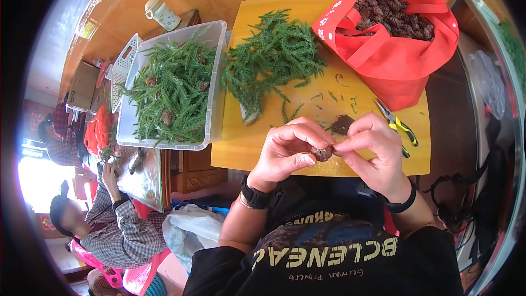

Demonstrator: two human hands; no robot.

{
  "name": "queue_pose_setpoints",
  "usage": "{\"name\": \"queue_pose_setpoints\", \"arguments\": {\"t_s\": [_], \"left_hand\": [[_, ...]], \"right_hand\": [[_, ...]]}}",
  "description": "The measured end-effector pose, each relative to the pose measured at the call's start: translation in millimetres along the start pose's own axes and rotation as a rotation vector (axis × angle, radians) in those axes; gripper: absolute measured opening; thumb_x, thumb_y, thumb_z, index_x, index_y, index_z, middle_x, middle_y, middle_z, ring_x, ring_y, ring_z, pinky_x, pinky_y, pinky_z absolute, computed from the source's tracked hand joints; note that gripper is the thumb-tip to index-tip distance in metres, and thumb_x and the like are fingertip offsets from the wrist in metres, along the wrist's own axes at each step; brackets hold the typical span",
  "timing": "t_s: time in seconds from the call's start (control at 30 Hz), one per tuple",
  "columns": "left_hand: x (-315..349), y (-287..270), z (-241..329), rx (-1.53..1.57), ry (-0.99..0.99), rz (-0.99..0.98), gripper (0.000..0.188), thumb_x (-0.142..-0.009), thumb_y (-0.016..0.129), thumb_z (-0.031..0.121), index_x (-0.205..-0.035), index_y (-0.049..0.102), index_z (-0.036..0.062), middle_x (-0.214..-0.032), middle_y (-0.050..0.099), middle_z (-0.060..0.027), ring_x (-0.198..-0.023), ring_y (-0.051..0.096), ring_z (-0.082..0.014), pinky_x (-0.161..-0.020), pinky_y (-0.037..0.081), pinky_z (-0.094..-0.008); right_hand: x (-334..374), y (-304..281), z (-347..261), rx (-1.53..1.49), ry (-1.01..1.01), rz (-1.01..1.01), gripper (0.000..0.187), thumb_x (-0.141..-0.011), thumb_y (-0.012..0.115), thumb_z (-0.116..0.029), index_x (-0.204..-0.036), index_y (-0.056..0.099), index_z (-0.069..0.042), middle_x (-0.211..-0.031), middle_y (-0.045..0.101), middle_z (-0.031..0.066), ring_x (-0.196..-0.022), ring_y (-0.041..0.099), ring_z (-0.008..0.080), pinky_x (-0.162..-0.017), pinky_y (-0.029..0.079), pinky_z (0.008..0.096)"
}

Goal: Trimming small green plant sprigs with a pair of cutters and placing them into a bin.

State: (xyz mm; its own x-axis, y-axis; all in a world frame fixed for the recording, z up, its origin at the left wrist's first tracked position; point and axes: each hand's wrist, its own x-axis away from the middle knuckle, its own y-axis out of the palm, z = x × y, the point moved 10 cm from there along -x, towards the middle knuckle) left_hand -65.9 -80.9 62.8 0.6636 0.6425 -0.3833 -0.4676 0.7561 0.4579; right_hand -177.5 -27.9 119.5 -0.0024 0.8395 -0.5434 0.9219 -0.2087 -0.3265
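Shirt (339, 249): black with pale lettering, filled the bottom of the view.
Left hand (280, 151): closed on the cone, thumb below and fingers curled above.
Right hand (378, 151): thumb and forefinger pinched the cone's right end (the exact bit they gripped was too small to tell).
Cone (322, 154): small, brown, held between both hands above the desk's near edge.
Desk (249, 151): yellow, scattered with green bits.
Clump (342, 124): dark brown, lay just beyond the hands.
Pliers (405, 127): yellow and black, lay near the right hand with the handles spread.
Sprigs (276, 55): green, heaped at the desk's back left.
Tub (217, 96): clear, stood left of that heap, filled with more sprigs and several cones.
Bag (402, 85): red, stood at the back right, heaped with brown cones.
Cup (163, 15): pale, lidded, beyond the tub.
Co-worker (129, 235): checked shirt, sat at the far left.
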Motion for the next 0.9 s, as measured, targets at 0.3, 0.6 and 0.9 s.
{"name": "queue_pose_setpoints", "arguments": {"t_s": [0.3,0.6,0.9], "left_hand": [[1,-1,-5,-0.036,-0.108,0.074,0.028,-0.076,0.074,0.027,-0.080,0.063,0.0016,-0.083,0.059,-0.0124,-0.078,0.058,-0.0214,-0.069,0.046,-0.0319],[1,-1,-3,-0.015,-0.118,0.042,0.023,-0.073,0.076,0.016,-0.088,0.067,0.0009,-0.088,0.061,-0.0128,-0.079,0.060,-0.0193,-0.071,0.049,-0.0293],[3,-1,-3,-0.015,-0.161,0.091,0.026,-0.067,0.080,0.019,-0.083,0.067,0.0025,-0.084,0.061,-0.0139,-0.076,0.060,-0.0208,-0.068,0.049,-0.0301]], "right_hand": [[-5,5,-1,-0.014,-0.047,-0.091,0.021,-0.065,0.073,0.004,-0.081,0.066,-0.008,-0.079,0.054,0.0048,-0.067,0.053,0.0140,-0.056,0.041,0.0242],[-15,3,-8,0.100,-0.097,-0.164,0.021,-0.060,0.075,0.003,-0.075,0.069,-0.010,-0.064,0.047,-0.0006,-0.059,0.050,0.0138,-0.051,0.038,0.0257],[-17,5,-20,0.137,-0.151,-0.187,0.021,-0.057,0.076,0.000,-0.074,0.069,-0.010,-0.062,0.047,-0.0006,-0.057,0.050,0.0148,-0.050,0.039,0.0266]]}}
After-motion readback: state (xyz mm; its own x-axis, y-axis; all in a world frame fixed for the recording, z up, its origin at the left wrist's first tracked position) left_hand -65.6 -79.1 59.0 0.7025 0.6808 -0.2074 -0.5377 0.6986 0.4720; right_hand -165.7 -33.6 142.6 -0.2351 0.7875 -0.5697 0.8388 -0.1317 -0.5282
